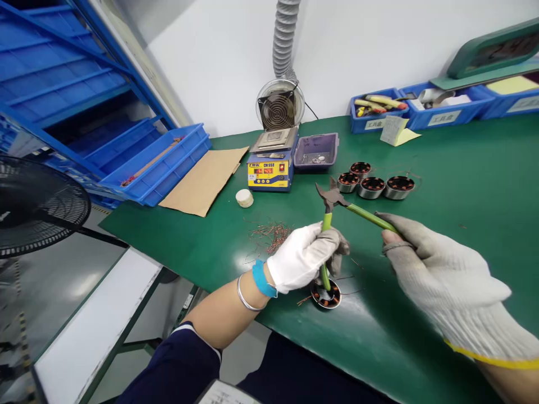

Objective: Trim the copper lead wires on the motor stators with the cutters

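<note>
- The yellow and blue heater box (269, 175) reads "CM 558" on its front; red digits glow there, the right-hand ones looking like "426".
- Three blue bins (450, 114) along the wall have white labels; the left and middle ones read "工具盒". The label on the right bin is too blurred for me to read.
- The green clock (497, 50) shows dark digits starting with "2"; I can't make out the rest for sure.
- Handwriting on the paper note (392, 130) is too small to read.
- My cutters (332, 198) have a dark metal head and slim, bright green handles, spread wide, with the blades apart.
- They're held above the desk (442, 207), head pointing away from me. One handle runs almost straight back toward me; the other slants out to my right.
- My left hand (306, 255), in a white glove with greyish fingertips, is closed around the near-upright handle, its end over a metal ring (326, 295) with copper coils inside.
- My right hand (442, 272), in a knitted glove with a yellow edge, is clamped on the end of the other handle.
- Loose copper wires (275, 235) lie left of the cutters, beyond my left hand.
- Four more rings (371, 188) sit grouped beyond the cutters, to the right of the purple tray (316, 163).
</note>
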The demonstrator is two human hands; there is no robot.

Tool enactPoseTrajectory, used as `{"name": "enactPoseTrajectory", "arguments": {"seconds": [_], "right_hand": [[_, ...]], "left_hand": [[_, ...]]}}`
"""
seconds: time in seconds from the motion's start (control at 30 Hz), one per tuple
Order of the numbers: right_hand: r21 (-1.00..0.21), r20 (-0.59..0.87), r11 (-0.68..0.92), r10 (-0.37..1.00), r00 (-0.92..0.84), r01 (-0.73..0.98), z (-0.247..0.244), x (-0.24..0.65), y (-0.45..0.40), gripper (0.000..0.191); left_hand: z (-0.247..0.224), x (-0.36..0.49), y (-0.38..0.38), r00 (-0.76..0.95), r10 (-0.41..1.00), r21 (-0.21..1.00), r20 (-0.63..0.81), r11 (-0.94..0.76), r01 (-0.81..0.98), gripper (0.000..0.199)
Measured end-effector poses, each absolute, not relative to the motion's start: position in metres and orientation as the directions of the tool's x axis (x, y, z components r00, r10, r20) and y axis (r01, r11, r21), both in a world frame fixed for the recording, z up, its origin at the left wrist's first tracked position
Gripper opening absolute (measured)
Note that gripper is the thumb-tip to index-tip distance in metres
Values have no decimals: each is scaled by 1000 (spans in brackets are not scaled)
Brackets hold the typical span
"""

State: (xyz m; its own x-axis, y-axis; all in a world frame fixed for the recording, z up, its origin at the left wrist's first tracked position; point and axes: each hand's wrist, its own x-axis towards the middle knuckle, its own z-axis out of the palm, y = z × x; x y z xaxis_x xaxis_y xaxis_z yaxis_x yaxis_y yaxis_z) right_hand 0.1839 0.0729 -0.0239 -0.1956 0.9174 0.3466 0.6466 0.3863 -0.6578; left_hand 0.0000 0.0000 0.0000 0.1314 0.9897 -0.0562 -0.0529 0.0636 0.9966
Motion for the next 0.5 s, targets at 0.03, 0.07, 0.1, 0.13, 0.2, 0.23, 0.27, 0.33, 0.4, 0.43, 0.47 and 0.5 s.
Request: {"name": "enactPoseTrajectory", "arguments": {"seconds": [0.03,0.07,0.1,0.13,0.2,0.23,0.27,0.33,0.4,0.43,0.47,0.5], "right_hand": [[-662,327,368,926,-190,653,-21,184,72,51],[-660,307,353,932,-191,663,-20,184,72,52],[-654,289,346,936,-201,673,-20,184,71,52],[-646,273,341,939,-211,683,-20,183,71,53],[-637,236,317,948,-214,703,-21,182,70,54],[-641,222,297,955,-199,708,-21,181,69,55],[-648,216,275,961,-175,710,-20,180,67,56],[-669,203,248,968,-149,700,-17,175,62,56],[-695,169,240,971,-170,678,-14,168,56,56],[-701,142,233,972,-189,674,-13,165,53,57],[-701,110,224,972,-208,677,-11,163,50,58],[-692,83,212,973,-216,690,-10,160,47,59]], "left_hand": [[0,-1,0,131,991,997,-32,41,-67,61],[0,-1,1,127,992,997,-5,15,-79,60],[-1,-1,1,125,992,996,18,-8,-85,60],[-1,-2,2,122,992,996,31,-21,-83,60],[-2,-2,3,117,993,998,19,-12,-61,60],[-2,-2,3,113,994,999,3,3,-51,59],[-3,-2,3,106,994,999,-11,16,-49,59],[-5,0,3,92,996,998,-13,19,-55,57],[-8,3,3,48,999,999,-3,5,-52,55],[-10,4,4,17,1000,999,-1,2,-47,55],[-11,6,4,-9,1000,999,-7,6,-45,55],[-12,7,5,-29,999,999,-15,14,-52,55]]}}
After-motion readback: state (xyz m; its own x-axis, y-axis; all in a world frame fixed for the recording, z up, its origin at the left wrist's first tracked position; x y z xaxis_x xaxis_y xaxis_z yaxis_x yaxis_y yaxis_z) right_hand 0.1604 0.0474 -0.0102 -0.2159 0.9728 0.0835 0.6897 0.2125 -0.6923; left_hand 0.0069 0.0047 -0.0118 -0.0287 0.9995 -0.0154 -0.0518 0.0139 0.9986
